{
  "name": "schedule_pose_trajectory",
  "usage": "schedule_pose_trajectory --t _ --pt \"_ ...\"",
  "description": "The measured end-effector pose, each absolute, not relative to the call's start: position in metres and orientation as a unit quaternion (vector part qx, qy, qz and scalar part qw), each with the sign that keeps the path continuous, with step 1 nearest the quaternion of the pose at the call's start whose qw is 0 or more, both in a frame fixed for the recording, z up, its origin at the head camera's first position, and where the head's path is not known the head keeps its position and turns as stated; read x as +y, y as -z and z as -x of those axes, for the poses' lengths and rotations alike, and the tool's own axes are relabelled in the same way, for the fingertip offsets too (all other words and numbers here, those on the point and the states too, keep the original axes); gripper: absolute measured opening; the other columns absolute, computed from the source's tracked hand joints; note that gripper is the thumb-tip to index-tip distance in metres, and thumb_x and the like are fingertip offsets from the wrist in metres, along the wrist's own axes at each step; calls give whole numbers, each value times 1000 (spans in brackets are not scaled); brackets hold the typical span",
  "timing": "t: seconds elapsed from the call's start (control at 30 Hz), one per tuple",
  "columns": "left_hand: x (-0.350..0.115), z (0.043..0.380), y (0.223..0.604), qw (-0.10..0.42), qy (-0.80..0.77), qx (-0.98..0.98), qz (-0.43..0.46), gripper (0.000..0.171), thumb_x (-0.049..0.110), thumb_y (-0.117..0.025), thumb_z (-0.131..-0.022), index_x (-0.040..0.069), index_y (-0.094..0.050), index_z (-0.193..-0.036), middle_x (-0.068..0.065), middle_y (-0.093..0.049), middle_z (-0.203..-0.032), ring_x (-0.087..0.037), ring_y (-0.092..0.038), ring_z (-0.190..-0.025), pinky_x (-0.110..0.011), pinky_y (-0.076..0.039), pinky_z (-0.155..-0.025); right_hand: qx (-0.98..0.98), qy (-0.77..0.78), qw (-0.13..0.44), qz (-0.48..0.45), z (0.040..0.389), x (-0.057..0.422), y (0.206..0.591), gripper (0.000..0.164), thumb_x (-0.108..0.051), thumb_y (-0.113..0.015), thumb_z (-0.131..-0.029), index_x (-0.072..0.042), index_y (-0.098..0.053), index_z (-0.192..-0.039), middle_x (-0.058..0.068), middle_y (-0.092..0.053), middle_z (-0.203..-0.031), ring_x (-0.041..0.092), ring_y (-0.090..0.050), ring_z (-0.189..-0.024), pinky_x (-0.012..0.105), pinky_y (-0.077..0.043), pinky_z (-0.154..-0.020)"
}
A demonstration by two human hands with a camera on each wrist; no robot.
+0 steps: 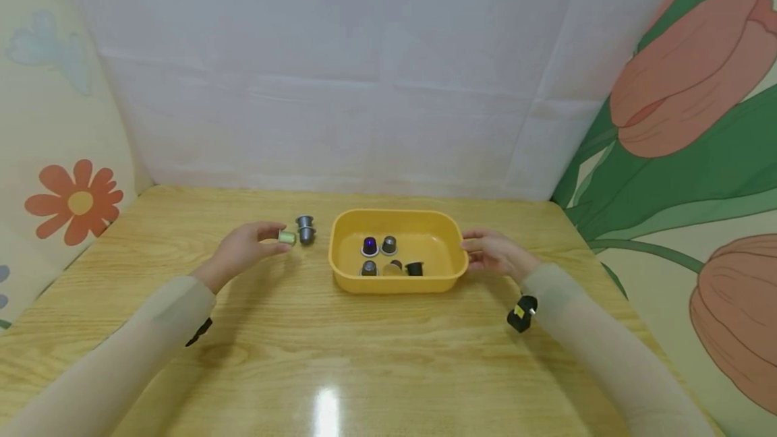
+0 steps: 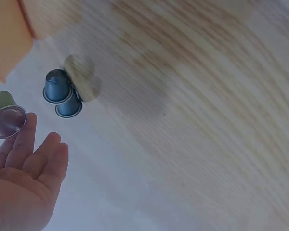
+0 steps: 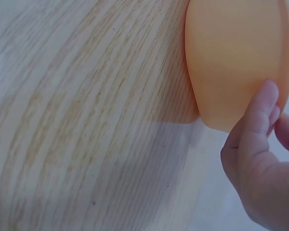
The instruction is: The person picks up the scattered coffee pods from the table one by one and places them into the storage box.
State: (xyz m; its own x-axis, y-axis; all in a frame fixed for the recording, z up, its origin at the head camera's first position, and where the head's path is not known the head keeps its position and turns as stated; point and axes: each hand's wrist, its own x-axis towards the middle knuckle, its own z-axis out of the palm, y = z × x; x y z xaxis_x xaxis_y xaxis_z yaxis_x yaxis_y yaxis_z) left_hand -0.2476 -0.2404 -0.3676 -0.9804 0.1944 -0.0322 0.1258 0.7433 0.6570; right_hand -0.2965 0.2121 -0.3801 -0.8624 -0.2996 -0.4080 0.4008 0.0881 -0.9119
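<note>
My left hand (image 1: 244,250) pinches a pale green coffee capsule (image 1: 287,237) between thumb and fingers, its silver foil lid facing the camera in the left wrist view. Just beyond the fingertips, two dark grey-blue capsules (image 1: 306,229) touch each other on the table. A yellow plastic tub (image 1: 394,284) stands to their right. Inside it are several capsules, among them a purple-blue one (image 1: 369,245), a grey one (image 1: 389,245) and a black one (image 1: 415,268). My right hand (image 1: 494,251) holds the tub's right end, with bent fingers against its outer wall (image 3: 231,57).
The wood-grain table (image 1: 340,349) meets a white cloth backdrop (image 1: 340,120) behind the tub. Flower-printed panels flank it, with a red flower (image 1: 79,202) at the left and large tulips (image 1: 686,73) at the right. A black device (image 1: 522,313) hangs at my right wrist.
</note>
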Motion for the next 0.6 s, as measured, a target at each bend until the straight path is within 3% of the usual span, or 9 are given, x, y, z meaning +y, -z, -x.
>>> schedule_pose_trajectory --t 0.6 --pt "-220 241 356 51 -360 926 -101 70 42 -66 -92 -4 -46 -141 -25 -53 -135 -45 -43 -129 -60 -38 -101 691 674 260 -39 297 212 379 34 2 -45 -100 10 -38 -132 5 -58 -80 13 -59 -67 25 -55 -58"
